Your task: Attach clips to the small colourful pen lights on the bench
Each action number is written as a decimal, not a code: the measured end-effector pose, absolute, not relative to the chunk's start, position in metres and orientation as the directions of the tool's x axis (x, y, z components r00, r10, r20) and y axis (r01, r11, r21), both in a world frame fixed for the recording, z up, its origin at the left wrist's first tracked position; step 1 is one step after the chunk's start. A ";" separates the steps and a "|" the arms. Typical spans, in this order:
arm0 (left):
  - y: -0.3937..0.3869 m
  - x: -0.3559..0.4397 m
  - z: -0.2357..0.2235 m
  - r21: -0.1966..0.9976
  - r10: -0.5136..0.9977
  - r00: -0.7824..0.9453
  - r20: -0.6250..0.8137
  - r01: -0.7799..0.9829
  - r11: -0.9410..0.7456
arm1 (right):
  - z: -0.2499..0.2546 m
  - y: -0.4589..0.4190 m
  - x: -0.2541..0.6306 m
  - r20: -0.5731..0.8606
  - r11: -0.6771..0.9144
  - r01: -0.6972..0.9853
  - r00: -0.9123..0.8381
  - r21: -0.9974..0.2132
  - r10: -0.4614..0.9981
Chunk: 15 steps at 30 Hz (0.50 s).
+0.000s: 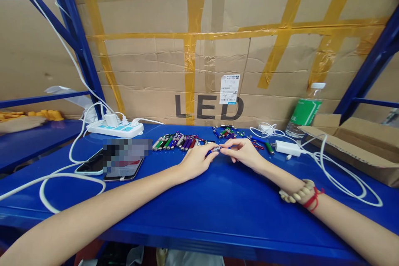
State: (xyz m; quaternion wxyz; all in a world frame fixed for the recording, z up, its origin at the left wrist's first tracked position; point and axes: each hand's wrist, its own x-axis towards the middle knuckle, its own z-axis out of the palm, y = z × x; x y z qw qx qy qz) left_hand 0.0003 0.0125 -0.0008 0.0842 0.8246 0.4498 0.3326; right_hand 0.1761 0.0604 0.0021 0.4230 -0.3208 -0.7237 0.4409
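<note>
My left hand [198, 160] and my right hand [243, 153] meet above the middle of the blue table. Both hands pinch a small dark blue keychain flashlight [215, 149] with a silvery end, largely hidden by the fingers. Left of it lies a row of similar keychain flashlights [173, 141] in green, black, purple, red and silver, side by side with clips at their far ends. Behind my hands is a loose pile of coloured flashlight parts and clips [227, 132]. A green flashlight [269, 148] rests just right of my right hand, near some red clips.
Two phones [123, 170] lie left on the blue table [218, 208]. Behind them sits a white power strip [115, 128] with cables. At right are a white adapter [287, 148], looping cables, a green-labelled bottle [303, 112] and an open cardboard box [358, 147]. A large cardboard sheet [149, 70] stands behind.
</note>
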 end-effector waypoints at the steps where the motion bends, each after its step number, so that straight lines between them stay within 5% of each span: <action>1: 0.012 0.000 0.000 0.439 0.798 0.378 0.469 0.684 -0.582 | 0.002 0.061 0.176 0.332 0.406 0.083 -0.441 -0.910 0.834; 15: 0.014 0.000 -0.001 0.436 0.798 0.400 0.451 0.682 -0.588 | -0.001 0.062 0.179 0.313 0.429 0.163 -0.467 -0.888 0.827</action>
